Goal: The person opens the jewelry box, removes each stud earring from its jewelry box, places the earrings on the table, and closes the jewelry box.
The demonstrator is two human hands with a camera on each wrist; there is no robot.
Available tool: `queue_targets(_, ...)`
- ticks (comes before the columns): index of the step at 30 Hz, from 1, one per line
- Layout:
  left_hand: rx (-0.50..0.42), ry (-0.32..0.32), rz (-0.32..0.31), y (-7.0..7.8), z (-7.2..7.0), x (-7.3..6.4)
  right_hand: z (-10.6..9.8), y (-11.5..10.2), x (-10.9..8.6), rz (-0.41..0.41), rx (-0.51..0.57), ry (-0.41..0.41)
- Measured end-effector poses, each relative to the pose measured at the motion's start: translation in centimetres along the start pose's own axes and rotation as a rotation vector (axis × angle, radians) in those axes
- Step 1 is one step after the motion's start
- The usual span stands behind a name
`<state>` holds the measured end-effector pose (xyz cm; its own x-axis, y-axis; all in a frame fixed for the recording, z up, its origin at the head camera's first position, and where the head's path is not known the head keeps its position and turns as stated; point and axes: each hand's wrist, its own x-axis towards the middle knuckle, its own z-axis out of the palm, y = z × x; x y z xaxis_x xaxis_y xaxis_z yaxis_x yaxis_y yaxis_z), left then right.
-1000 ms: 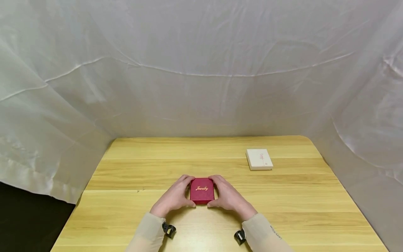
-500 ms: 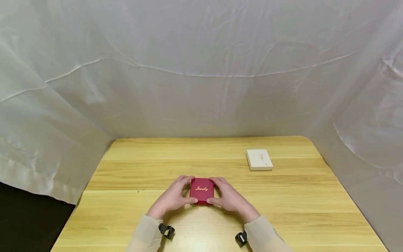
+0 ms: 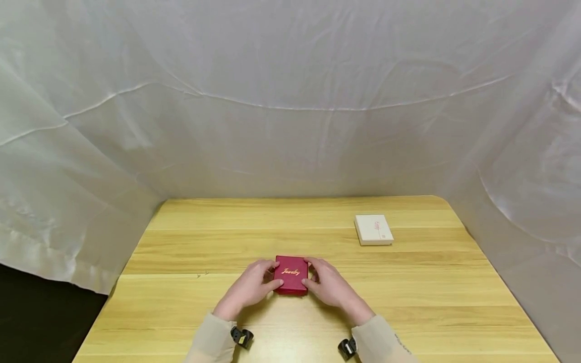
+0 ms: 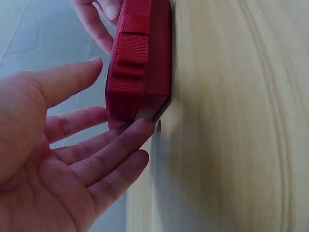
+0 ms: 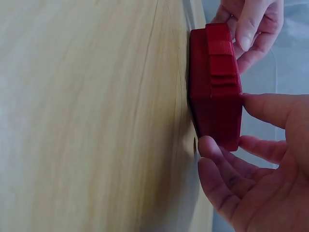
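Observation:
A red jewelry box (image 3: 291,275) lies on the table near its front middle, with gold "Jewelry" lettering on the lid. A ribbed red ribbon bow (image 4: 134,46) decorates its front side. My left hand (image 3: 251,287) holds the box at its left side; the fingers touch that side low down, while the thumb is over the near left corner. On the right, my right hand (image 3: 331,287) grips the box with its thumb (image 5: 263,107) at the lid's near corner and its fingers along the side. The box's far side is hidden.
A flat white box (image 3: 374,229) with pink print sits at the back right of the wooden table (image 3: 204,242). Grey-white curtains (image 3: 295,126) hang behind the table and along its sides. Each wrist wears a small black camera mount (image 3: 242,337).
Both thumbs have shifted from the box's lower front edge up towards the lid's near corners. The index fingers have slid slightly nearer along the sides. Neither box has visibly moved.

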<state>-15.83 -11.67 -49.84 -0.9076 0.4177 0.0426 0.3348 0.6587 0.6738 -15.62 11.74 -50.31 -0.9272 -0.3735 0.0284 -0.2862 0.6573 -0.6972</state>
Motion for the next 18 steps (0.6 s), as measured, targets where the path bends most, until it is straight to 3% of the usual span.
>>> queue_targets(7,-0.001,0.02,-0.002,-0.07,0.3,0.42,0.06,-0.07,0.2,0.02,0.02,-0.009)
queue_targets(18,-0.01,-0.008,-0.021,0.3,0.41,0.53,0.23,-0.29,0.21,0.053,0.058,0.002)
